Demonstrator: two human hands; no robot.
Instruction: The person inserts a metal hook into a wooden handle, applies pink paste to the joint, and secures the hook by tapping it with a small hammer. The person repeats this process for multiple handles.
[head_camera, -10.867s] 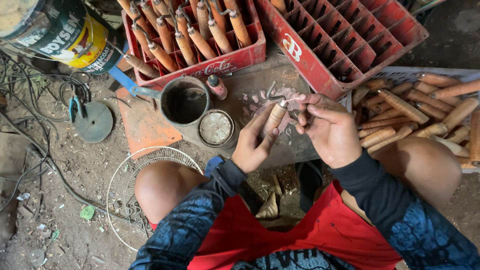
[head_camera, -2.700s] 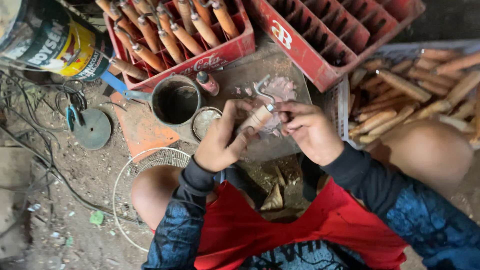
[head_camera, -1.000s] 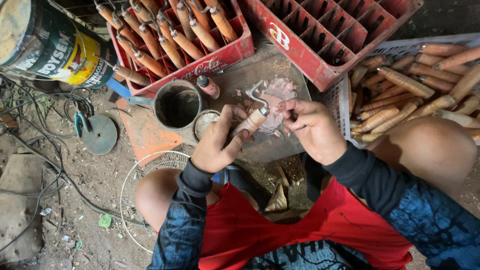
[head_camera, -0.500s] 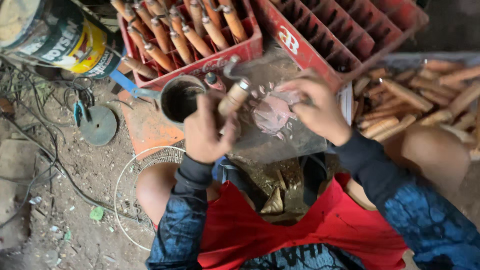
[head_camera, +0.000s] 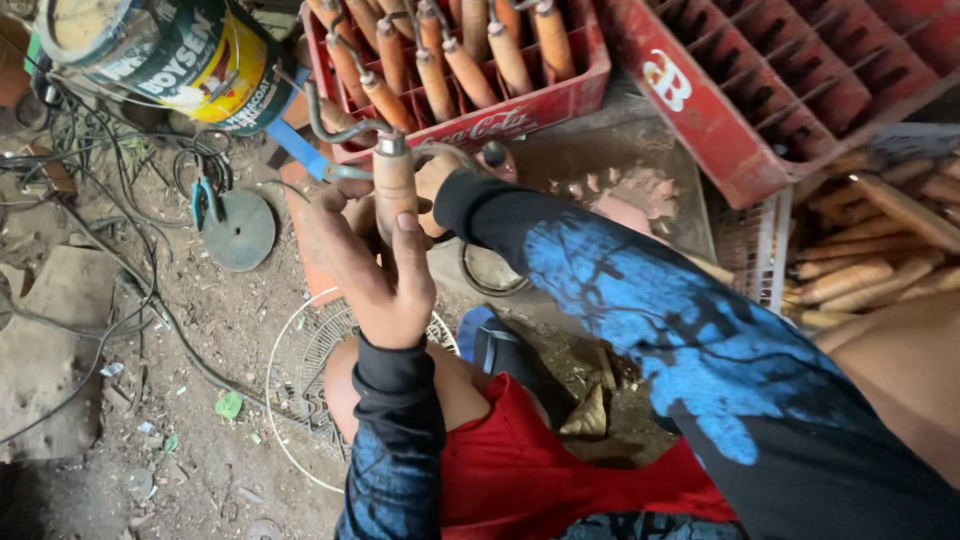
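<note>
Far left, one paint can (head_camera: 150, 55) lies tilted on its side, and just near of it one flat round metal disc (head_camera: 238, 229) rests on the dirt among loose black cables (head_camera: 95, 250). One white wire fan guard (head_camera: 310, 370) lies on the ground beside the person's left knee.

The left hand (head_camera: 375, 265) is raised upright, forearm in a dark blue-patterned sleeve rising from the lap, fingers wrapped closed round one wooden handle (head_camera: 395, 190) — the thumb pressed flat up its front. The handle stands vertical, with a metal collar at its top and a curved metal hook (head_camera: 335, 125) bending away to the far left. It is held just near of the left red crate (head_camera: 470, 70), which holds about nine similar wooden handles standing in its cells, metal ends up.

The right hand (head_camera: 440, 175) reaches across from the right, the arm stretched leftward over the work board (head_camera: 610, 190), and sits just behind the held handle. Most of it is hidden by the handle and sleeve, so whether its fingers are closed or spread cannot be told.

Far right, a second red crate (head_camera: 800, 80) shows only open cells — and near of it a heap of roughly ten bare wooden handles (head_camera: 870, 250) lies in a pile.
</note>
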